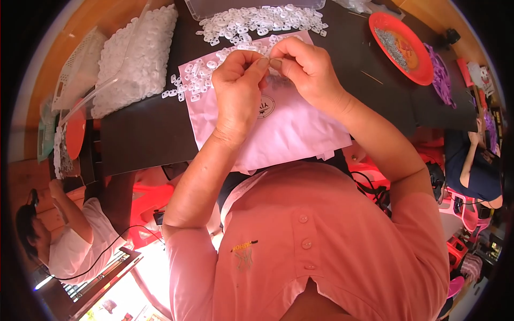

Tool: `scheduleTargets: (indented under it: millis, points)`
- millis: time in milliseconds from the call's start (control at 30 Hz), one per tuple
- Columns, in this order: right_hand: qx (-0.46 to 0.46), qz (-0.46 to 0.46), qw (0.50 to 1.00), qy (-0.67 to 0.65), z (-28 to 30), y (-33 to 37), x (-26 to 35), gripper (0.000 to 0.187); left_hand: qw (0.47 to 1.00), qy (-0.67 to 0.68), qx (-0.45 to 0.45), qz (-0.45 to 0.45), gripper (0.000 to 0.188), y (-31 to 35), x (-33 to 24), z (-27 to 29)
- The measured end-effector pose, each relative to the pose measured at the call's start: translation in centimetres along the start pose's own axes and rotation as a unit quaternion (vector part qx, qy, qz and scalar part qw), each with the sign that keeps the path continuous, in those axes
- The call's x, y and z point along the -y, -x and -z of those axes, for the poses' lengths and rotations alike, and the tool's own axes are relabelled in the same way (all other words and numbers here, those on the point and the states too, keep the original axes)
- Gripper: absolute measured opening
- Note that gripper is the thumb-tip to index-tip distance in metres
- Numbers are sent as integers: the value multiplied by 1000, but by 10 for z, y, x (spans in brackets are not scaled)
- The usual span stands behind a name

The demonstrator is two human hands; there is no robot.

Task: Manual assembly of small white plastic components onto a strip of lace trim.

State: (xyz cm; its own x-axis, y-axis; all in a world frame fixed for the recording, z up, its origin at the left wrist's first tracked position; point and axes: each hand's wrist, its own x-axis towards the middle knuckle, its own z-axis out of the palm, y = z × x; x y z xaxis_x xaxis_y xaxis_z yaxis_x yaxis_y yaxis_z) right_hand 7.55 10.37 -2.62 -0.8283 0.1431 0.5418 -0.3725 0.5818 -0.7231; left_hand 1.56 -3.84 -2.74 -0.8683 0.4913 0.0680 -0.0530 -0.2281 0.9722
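Observation:
My left hand (240,77) and my right hand (306,65) meet over the far part of a pink cloth (289,134) that lies across the table edge and my lap. Thumb and forefinger of each hand are pinched together, the tips almost touching. Whatever sits between them is too small to make out. Beside and behind my left hand, small white plastic pieces with holes (195,77) lie scattered on the cloth. A larger heap of the same white pieces (262,20) spreads beyond my hands.
A clear bag packed with white pieces (136,59) stands at the left. On the right, a red plate (423,67) holds small metal parts (392,48), with purple strips (441,77) beside it. A clear bin (257,4) is at the back. Other people sit at both sides.

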Motion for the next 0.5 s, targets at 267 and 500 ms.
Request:
scheduleTargets:
  millis: [267, 500]
  points:
    - [-50, -33, 995, 81, 31, -23, -24, 11, 996, -45, 39, -62, 4, 3, 5, 0]
    - [43, -84, 974, 205, 33, -19, -30, 37, 985, -84, 124, -85, 5, -1, 18, -11]
